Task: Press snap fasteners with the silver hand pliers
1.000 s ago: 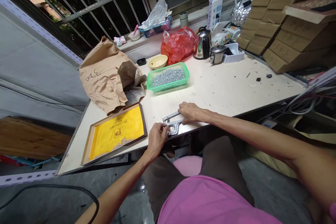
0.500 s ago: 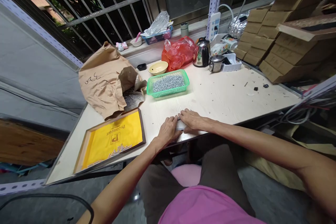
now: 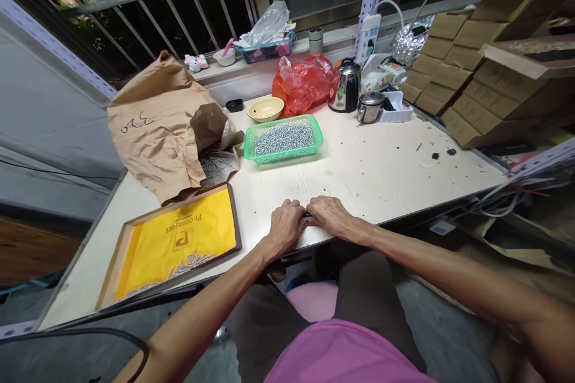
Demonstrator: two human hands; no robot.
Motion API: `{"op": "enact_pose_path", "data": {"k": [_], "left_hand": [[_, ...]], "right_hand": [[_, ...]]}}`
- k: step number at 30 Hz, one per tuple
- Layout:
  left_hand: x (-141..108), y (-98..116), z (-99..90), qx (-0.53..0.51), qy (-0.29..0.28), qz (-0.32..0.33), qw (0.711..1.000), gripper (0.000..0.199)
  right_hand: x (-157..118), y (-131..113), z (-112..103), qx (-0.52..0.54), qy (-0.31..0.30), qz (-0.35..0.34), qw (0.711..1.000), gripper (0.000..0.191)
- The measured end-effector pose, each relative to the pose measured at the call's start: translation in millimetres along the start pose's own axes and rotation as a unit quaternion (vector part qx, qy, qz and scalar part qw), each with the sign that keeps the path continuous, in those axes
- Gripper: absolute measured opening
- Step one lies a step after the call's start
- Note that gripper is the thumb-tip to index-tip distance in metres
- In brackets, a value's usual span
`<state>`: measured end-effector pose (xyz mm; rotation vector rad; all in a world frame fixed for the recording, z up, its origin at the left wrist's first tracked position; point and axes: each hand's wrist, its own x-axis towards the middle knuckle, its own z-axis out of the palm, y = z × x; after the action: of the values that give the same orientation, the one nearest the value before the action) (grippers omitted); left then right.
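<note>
My left hand (image 3: 286, 226) and my right hand (image 3: 330, 215) meet at the front edge of the white table (image 3: 359, 173). Between them they grip a small grey object (image 3: 307, 218), mostly covered by the curled fingers, so its kind cannot be made out. Beyond the hands stands a green plastic basket (image 3: 284, 154) full of small silvery metal pins. To the left lies a shallow tray (image 3: 238, 224) lined with a yellow printed bag (image 3: 179, 230); a small pile of similar pins (image 3: 193, 261) rests on its near side.
Behind the tray, a torn brown paper bag (image 3: 157, 125) spills metal pieces. A cream bowl (image 3: 266, 109), a red plastic bag (image 3: 305, 84), a kettle (image 3: 347, 87) and a steel pot (image 3: 371, 108) line the back. Cardboard boxes (image 3: 498, 84) are stacked on the right.
Both hands stay together at the table edge, with fingers closed further over the grey object, so less of it shows. The camera view has shifted slightly.
</note>
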<state>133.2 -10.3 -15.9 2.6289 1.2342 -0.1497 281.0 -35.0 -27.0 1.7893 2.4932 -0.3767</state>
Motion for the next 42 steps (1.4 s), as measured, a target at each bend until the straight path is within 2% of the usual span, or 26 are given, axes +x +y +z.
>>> {"op": "enact_pose_path", "data": {"k": [4, 7, 10, 15, 20, 22, 25, 27, 29, 31, 32, 34, 36, 38, 40, 42], "left_hand": [[-1, -3, 2.4, -0.011, 0.017, -0.006, 1.000, 0.018], [-5, -4, 9.1, -0.021, 0.048, -0.016, 0.998, 0.030], [-14, 1, 23.5, -0.023, 0.098, -0.029, 0.995, 0.034], [-30, 24, 55.3, -0.055, 0.159, 0.042, 0.985, 0.030], [-31, 32, 70.8, -0.093, 0.202, 0.037, 0.974, 0.036], [-33, 32, 72.4, -0.105, 0.213, 0.045, 0.970, 0.042], [-50, 39, 72.2, -0.124, 0.218, 0.065, 0.966, 0.050], [-71, 46, 69.8, -0.125, 0.217, 0.118, 0.961, 0.045], [-97, 46, 64.7, -0.119, 0.223, 0.166, 0.953, 0.035], [-124, 34, 56.1, -0.113, 0.240, 0.155, 0.952, 0.025], [-137, 23, 50.5, -0.110, 0.253, 0.119, 0.954, 0.022], [-160, -12, 37.4, -0.098, 0.282, 0.004, 0.955, 0.021], [-178, -56, 24.3, -0.077, 0.306, -0.153, 0.936, 0.023], [-188, -99, 13.9, -0.052, 0.299, -0.281, 0.910, 0.023], [-190, -132, 7.5, -0.046, 0.238, -0.342, 0.908, 0.021], [-185, -150, 3.7, -0.043, 0.169, -0.369, 0.913, 0.019]], "right_hand": [[2, 4, -4, -0.010, 0.009, -0.018, 1.000, 0.021], [6, 20, -8, 0.010, 0.022, -0.079, 0.997, 0.034], [14, 34, -10, 0.041, 0.011, -0.120, 0.992, 0.031], [37, 41, -1, -0.030, 0.057, -0.055, 0.996, 0.021], [57, 26, -9, -0.078, 0.054, -0.044, 0.995, 0.021], [57, 8, -15, -0.075, 0.048, -0.100, 0.991, 0.022], [50, -27, -15, -0.049, 0.015, -0.260, 0.964, 0.018], [46, -45, -9, -0.057, -0.007, -0.329, 0.943, 0.016], [44, -55, 1, -0.076, -0.005, -0.362, 0.929, 0.016], [44, -58, 11, -0.063, 0.008, -0.384, 0.921, 0.016], [44, -58, 16, -0.037, 0.010, -0.388, 0.921, 0.017], [43, -58, 18, 0.053, 0.007, -0.381, 0.923, 0.017], [42, -58, 10, 0.164, 0.025, -0.346, 0.923, 0.020], [45, -56, -9, 0.248, 0.097, -0.294, 0.918, 0.019], [57, -49, -36, 0.272, 0.217, -0.229, 0.909, 0.015], [77, -37, -62, 0.241, 0.325, -0.162, 0.900, 0.015]]}}
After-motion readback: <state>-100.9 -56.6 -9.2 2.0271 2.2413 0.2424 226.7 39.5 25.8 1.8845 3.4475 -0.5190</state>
